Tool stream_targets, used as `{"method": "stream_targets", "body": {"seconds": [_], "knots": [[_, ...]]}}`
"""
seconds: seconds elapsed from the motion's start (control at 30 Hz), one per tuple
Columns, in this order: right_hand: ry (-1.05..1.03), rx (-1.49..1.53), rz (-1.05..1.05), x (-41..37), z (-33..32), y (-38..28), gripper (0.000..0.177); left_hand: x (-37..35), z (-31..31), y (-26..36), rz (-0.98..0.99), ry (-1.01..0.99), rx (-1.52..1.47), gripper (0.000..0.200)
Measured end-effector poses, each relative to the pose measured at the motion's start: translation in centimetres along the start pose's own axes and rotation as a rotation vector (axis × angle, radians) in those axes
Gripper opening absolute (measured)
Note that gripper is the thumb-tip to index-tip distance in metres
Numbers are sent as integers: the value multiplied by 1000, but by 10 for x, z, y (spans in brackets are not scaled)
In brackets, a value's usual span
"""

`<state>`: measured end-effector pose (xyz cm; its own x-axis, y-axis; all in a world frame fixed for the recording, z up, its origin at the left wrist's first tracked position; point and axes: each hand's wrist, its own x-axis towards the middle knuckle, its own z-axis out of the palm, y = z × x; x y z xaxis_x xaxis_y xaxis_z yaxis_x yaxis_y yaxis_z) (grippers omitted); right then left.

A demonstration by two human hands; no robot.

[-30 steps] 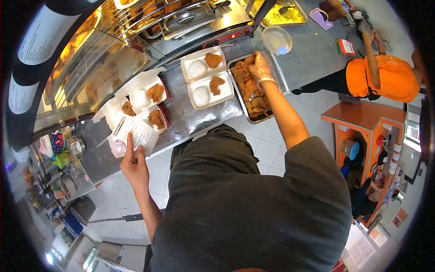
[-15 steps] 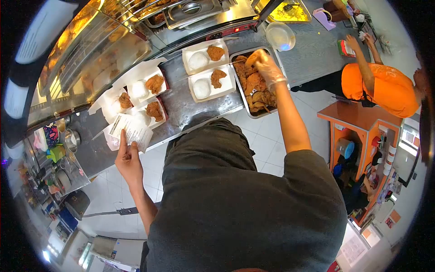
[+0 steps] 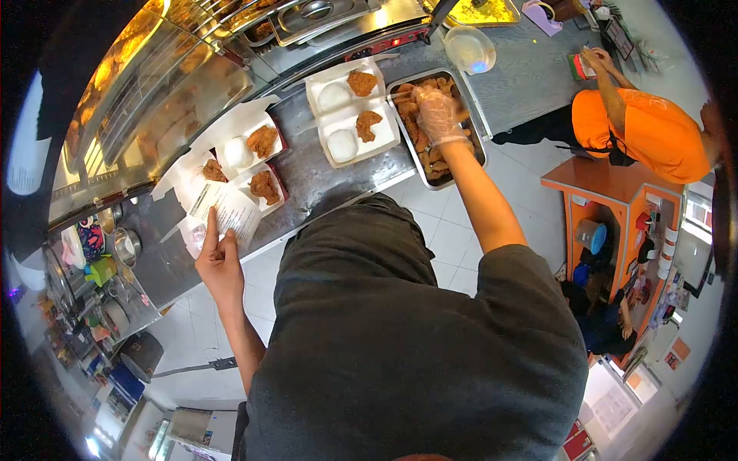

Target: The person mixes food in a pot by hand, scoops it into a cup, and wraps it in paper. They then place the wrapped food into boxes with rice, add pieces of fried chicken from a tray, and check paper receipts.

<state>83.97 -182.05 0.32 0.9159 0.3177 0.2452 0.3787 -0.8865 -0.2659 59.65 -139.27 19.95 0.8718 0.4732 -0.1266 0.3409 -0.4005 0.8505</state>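
Note:
My bare left hand (image 3: 219, 265) pinches a printed paper slip (image 3: 234, 211) over the left group of boxes. Beneath the slip sit open white boxes (image 3: 269, 157) with rice and fried chicken pieces (image 3: 262, 140). My right hand (image 3: 440, 119), in a clear plastic glove, is down in the metal tray (image 3: 486, 157) of fried chicken (image 3: 434, 165). Its fingers are bent together, and what they grip is hidden. Left of the tray, two more open boxes (image 3: 354, 157) each hold a white rice mound (image 3: 342, 144) and one chicken piece (image 3: 367, 126).
A heated glass display case (image 3: 207, 88) runs behind the steel counter (image 3: 327, 188). A clear round bowl (image 3: 470, 51) and a tray of yellow food (image 3: 492, 14) stand beyond the chicken. A co-worker in an orange shirt (image 3: 638, 134) works at right. Metal bowls (image 3: 125, 246) are at left.
My right hand has shifted slightly left and lower into the chicken, with its fingers more bent. The left hand still holds the slip. The co-worker's hands have come together.

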Motion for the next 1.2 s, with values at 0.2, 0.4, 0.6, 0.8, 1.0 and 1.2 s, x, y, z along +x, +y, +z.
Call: {"method": "stream_targets", "body": {"seconds": [0.2, 0.4, 0.6, 0.8, 1.0, 1.2], "knots": [[-92, 79, -9, -5, 7, -2, 9, 3, -5, -9, 2, 17, -26, 52], [-98, 299, 60, -8, -8, 15, 14, 3, -15, -9, -8, -35, 6, 52], [150, 1588, 803, -26, -48, 10, 14, 3, -11, -10, 11, 27, -80, 52], [474, 2302, 1092, -58, -54, -1, 39, 2, -12, -5, -54, -60, 34, 52], [419, 2518, 879, -65, -59, -24, 43, 4, -9, -4, 8, -76, -27, 52], [290, 2393, 655, -49, -102, -72, 52, 2, -16, -10, 2, -70, 50, 52]]}}
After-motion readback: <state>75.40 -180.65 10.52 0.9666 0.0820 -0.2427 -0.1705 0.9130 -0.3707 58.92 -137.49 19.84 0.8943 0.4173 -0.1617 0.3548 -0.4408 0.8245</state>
